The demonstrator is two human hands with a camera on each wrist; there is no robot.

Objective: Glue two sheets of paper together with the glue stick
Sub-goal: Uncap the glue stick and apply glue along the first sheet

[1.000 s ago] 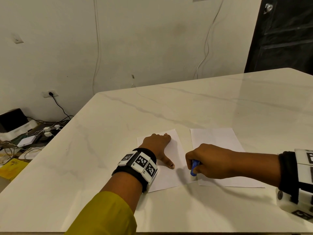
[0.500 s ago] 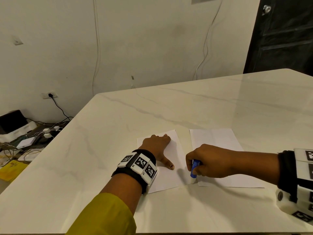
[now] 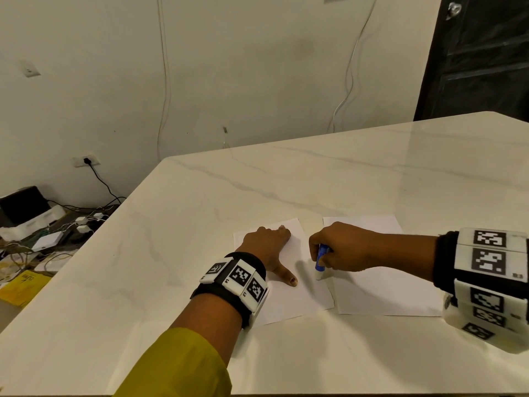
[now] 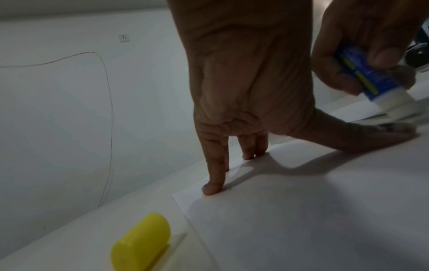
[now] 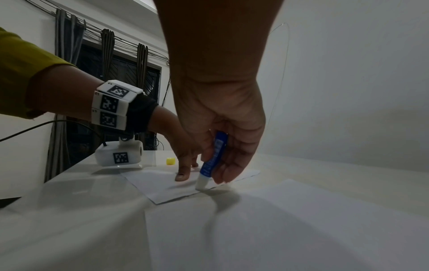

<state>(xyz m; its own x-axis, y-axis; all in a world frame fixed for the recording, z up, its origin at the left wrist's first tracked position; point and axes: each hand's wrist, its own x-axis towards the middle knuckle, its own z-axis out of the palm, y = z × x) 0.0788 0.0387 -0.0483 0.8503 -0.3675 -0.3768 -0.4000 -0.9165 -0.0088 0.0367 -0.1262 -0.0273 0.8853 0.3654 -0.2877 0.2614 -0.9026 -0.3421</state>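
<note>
White marble-look stone forms the worktop (image 3: 315, 181), pale with thin grey veins, and nearest the viewer an olive-yellow sleeve (image 3: 177, 365) is seen on the left forearm, followed by a black wristband carrying white blocks printed with black square markers (image 3: 237, 279). A similar marker-covered white block is worn on the right wrist (image 3: 486, 279) at the right edge of the head view. Two white rectangular sheets of paper lie flat side by side: the left sheet (image 3: 289, 302) and the right sheet (image 3: 380, 293), their inner edges just beside each other. The left hand (image 3: 269, 247) is pressed down on the left sheet with its fingers (image 4: 214, 176) straight and spread, the thumb stretched out towards the right; nothing is held by it. The right hand (image 3: 340, 247) is curled round a blue glue stick with a white tip (image 3: 321, 260), which is pinched between thumb and fingers and held nearly upright, slightly tilted. Its white tip is touching the left sheet close to that sheet's right edge, a short way from the left thumb. A small yellow plastic cap (image 4: 141, 243) is lying on its side on the bare worktop just beside the left sheet's left edge, apart from both hands. Beyond the worktop, a plain off-white wall (image 3: 257, 67) with thin hanging wires is seen, and a wall socket with a black plug (image 3: 86, 161) sits low at the left, above a clutter of cables and boxes on the floor (image 3: 43, 233).
</note>
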